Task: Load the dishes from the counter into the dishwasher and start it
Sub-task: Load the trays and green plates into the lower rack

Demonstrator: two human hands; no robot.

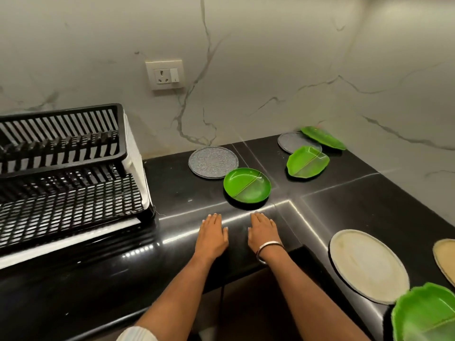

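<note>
Dishes lie scattered on my black counter (344,200): a round green plate (247,185) nearest my hands, a grey speckled plate (213,162) just behind it, leaf-shaped green plates (307,162) toward the corner, and a cream plate (366,265) at right. My left hand (213,233) and right hand (264,232) rest flat, fingers straight, grasping nothing. A black dish rack (64,166) stands left.

I am looking at a home kitchen: a black polished table (344,198), marble wall (270,70) with a socket (164,75) at twelve o'clock, a dish rack (66,163) at nine o'clock
</note>
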